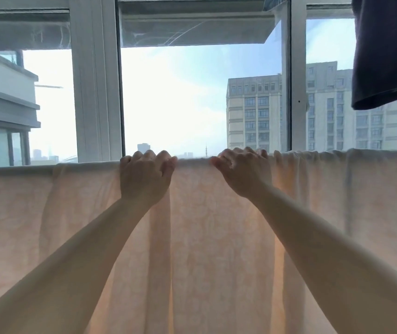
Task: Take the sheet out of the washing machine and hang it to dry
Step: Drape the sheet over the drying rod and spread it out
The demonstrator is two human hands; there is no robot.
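A pale peach sheet (204, 237) with a faint floral print hangs over a horizontal line across the whole view, falling in long folds toward the bottom. Its top edge runs level at mid-height; the line itself is hidden under the cloth. My left hand (145, 174) grips the top edge left of centre, fingers curled over it. My right hand (243, 169) holds the same edge a little to the right, fingers curled over the far side and thumb pointing left. Both forearms reach up from the lower corners.
Behind the sheet stands a white-framed window (96, 80) with tall buildings and sky outside. A dark navy garment (385, 51) hangs at the upper right, above the sheet's right part. The sheet's right section is bunched in gathers (313, 155).
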